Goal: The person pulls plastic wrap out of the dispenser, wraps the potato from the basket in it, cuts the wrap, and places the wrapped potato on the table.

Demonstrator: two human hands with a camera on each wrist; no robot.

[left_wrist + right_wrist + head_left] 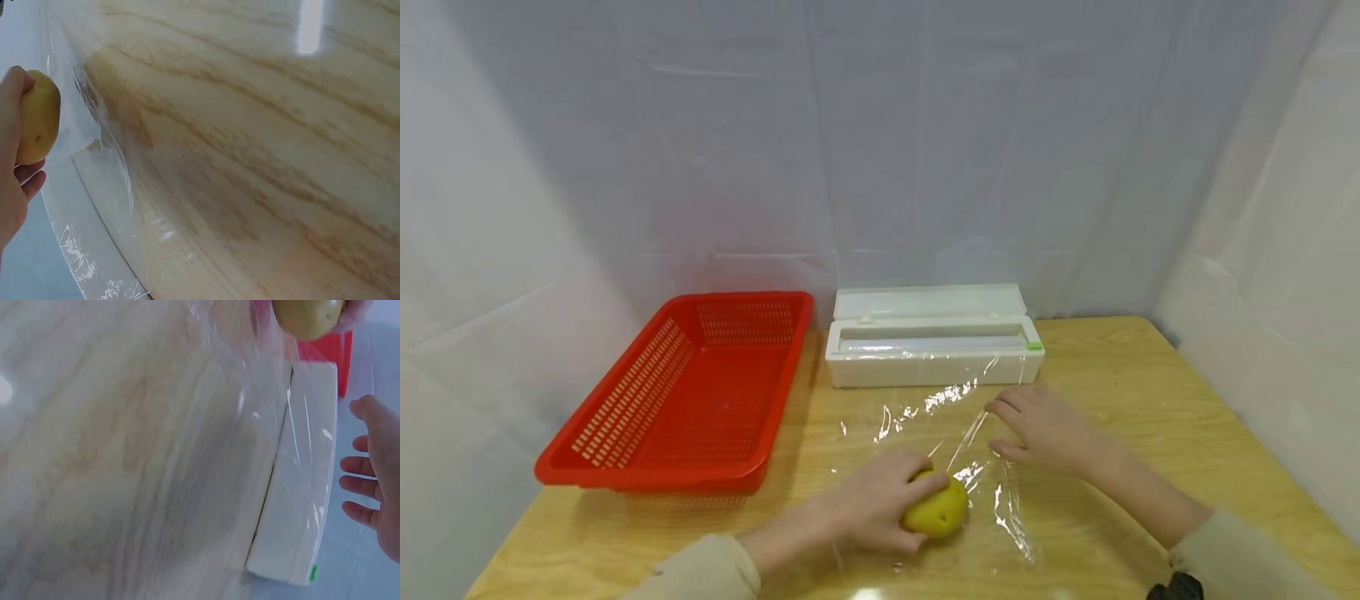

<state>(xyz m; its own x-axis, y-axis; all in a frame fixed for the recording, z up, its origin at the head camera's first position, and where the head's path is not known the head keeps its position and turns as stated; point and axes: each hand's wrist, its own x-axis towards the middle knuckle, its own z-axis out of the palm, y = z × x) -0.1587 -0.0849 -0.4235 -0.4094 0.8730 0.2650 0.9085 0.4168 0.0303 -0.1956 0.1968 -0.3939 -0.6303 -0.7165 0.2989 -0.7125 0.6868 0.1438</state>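
Observation:
My left hand (880, 502) grips a yellow potato (943, 510) near the front middle of the table, fingers over its top and thumb at its near side. The same potato (40, 119) shows at the left of the left wrist view. Clear cling film (951, 397) stretches wrinkled from the dispenser box toward the front, under and around the potato. My right hand (1037, 429) hovers at the film's right part, its fingers (359, 465) relaxed and apart; whether they touch the film I cannot tell. Nothing shows in its grasp.
A white cling film box (928, 373) with its lid raised stands at the back middle, a green tab (1034, 345) at its right end. To the left sits a red plastic basket (775, 400). Pale sheeting (880, 167) hangs behind the wooden table (1135, 400).

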